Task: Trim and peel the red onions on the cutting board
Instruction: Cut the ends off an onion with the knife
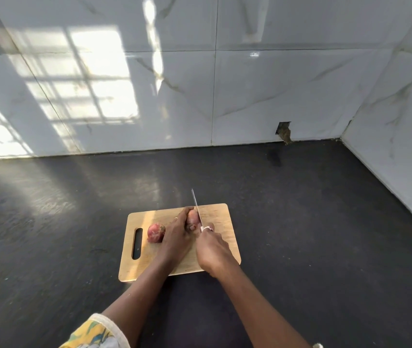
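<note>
Here, in the head view, a dark, almost black bench point(300, 222) fills the lower half of the scene, its matte surface catching dull streaks of light on the left. Behind it rise glossy white wall tiles point(262, 96) veined with grey, meeting a second tiled wall at a corner on the right. A bright window reflection point(92, 79) with its grid of bars lies across the tiles on the left. Low on the back wall, near the bench line, a small dark hole point(284, 131) breaks one tile.

A pale wooden cutting board point(222, 217) with a slot handle at its left end lies on the bench, near the middle. The left hand point(177, 237) presses down on a red onion point(192, 219) near the board's far edge, its fingers point(183, 214) curled over the onion's top and closed around it. The right hand point(212, 249) is wrapped tight around the handle of a knife point(196, 209), whose blade points away from the person and sits against the right side of that onion. A second red onion point(156, 232) rests on the board just left of the left hand, still in its skin. A patterned yellow sleeve point(94, 332) shows at the bottom edge.
</note>
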